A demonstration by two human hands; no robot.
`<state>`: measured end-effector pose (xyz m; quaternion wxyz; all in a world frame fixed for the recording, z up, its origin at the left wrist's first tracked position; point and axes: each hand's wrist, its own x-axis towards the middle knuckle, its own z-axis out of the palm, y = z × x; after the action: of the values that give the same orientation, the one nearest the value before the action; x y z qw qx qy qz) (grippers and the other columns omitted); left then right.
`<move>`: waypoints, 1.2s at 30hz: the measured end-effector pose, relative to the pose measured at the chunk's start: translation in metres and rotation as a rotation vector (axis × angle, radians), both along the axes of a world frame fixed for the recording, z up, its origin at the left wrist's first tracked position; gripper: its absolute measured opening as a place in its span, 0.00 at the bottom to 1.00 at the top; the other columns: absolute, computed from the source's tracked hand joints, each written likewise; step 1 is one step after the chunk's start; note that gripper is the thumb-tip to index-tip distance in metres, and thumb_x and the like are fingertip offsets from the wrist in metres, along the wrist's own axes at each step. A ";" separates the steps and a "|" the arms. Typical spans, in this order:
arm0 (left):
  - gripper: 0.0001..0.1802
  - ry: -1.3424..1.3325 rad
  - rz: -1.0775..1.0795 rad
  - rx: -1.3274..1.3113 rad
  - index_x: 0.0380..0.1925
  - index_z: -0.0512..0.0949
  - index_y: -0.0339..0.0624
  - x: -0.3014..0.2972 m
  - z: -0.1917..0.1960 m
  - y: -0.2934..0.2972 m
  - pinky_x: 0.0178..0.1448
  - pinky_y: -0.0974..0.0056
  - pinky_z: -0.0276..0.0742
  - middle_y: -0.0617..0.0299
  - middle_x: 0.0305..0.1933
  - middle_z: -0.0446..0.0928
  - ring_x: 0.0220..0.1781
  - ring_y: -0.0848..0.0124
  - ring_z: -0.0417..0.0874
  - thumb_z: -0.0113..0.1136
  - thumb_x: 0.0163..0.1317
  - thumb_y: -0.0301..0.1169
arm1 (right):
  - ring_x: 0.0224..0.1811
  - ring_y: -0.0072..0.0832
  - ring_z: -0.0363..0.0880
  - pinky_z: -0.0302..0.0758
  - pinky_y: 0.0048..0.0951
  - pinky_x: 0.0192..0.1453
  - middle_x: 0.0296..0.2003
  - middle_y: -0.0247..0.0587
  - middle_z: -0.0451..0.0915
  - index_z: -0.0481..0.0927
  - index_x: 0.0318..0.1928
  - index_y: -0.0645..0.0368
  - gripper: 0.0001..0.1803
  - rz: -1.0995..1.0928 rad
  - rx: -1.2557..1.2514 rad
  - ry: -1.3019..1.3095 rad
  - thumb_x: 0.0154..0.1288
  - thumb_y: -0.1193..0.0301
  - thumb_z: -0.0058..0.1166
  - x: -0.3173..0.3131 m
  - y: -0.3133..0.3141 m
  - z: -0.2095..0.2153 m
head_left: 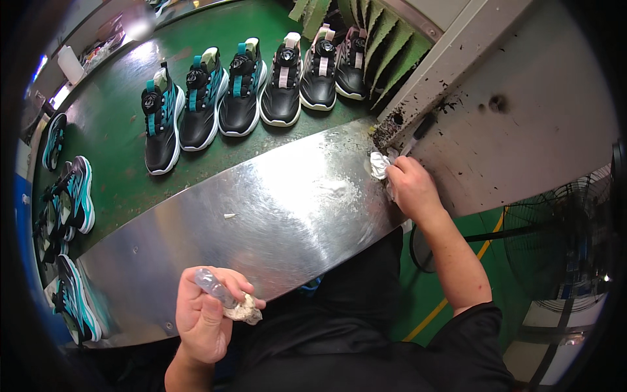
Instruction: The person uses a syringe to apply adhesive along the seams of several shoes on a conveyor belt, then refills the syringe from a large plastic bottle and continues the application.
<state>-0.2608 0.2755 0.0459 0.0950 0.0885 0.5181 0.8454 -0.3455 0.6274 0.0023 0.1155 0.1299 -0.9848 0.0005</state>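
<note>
My left hand [212, 320] is closed around a crumbly off-white lump [244, 310], raised near the front edge of the metal plate. A grey, translucent, rounded piece [214, 286] lies along its fingers; whether it is held or worn on a finger is unclear. At the plate's right end, my right hand [415, 189] pinches a crumpled white tissue or cloth [379, 166], fingers pointing down. Just beyond those fingers leans a thin tool with a dark handle [424, 127]. A small white scrap [230, 215] sits on the metal plate [189, 242] between my hands.
Several black sneakers with teal or pink trim [239, 98] line the green table [117, 137]. More sneakers [80, 195] stand at the left edge. Green ragged sheets [398, 55] hang at the back beside a debris-speckled metal post [450, 59]. A fan [555, 242] stands at right.
</note>
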 end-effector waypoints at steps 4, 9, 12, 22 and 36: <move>0.18 -0.041 -0.100 0.009 0.43 0.58 0.35 -0.002 -0.003 0.010 0.41 0.61 0.80 0.51 0.36 0.69 0.42 0.66 0.74 0.46 0.65 0.39 | 0.30 0.33 0.72 0.72 0.29 0.34 0.28 0.40 0.72 0.74 0.29 0.63 0.05 0.169 -0.173 0.211 0.49 0.81 0.54 0.001 -0.008 0.019; 0.17 -0.089 -0.389 -0.106 0.46 0.58 0.35 -0.007 -0.004 0.047 0.42 0.60 0.79 0.49 0.36 0.70 0.43 0.65 0.74 0.46 0.66 0.36 | 0.33 0.22 0.73 0.70 0.21 0.37 0.32 0.38 0.75 0.75 0.33 0.66 0.04 -0.058 -1.261 -0.165 0.57 0.80 0.48 0.026 -0.040 0.054; 0.13 -0.034 -0.420 -0.156 0.46 0.61 0.34 -0.011 -0.006 0.067 0.47 0.66 0.73 0.54 0.38 0.73 0.42 0.70 0.75 0.44 0.66 0.30 | 0.35 0.26 0.74 0.71 0.24 0.40 0.34 0.42 0.76 0.76 0.33 0.66 0.05 0.201 -1.220 -0.104 0.54 0.80 0.50 0.047 -0.060 0.068; 0.14 0.309 -0.243 -0.387 0.44 0.68 0.32 -0.009 -0.002 0.058 0.39 0.64 0.72 0.52 0.35 0.74 0.33 0.64 0.76 0.52 0.61 0.27 | 0.30 0.24 0.67 0.64 0.23 0.33 0.27 0.37 0.69 0.75 0.30 0.60 0.07 0.440 -1.552 -0.206 0.52 0.74 0.60 0.070 -0.115 0.051; 0.11 -0.036 -0.450 -0.487 0.36 0.77 0.33 -0.011 0.009 0.018 0.32 0.71 0.74 0.58 0.29 0.80 0.27 0.74 0.81 0.62 0.53 0.25 | 0.20 0.34 0.66 0.62 0.30 0.25 0.21 0.37 0.71 0.74 0.33 0.58 0.15 0.748 -1.058 -0.326 0.43 0.87 0.51 0.071 -0.115 0.049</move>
<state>-0.2713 0.2935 0.0545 0.3070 0.1605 0.6707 0.6559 -0.2746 0.5126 0.0515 0.0054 0.3869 -0.7452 0.5430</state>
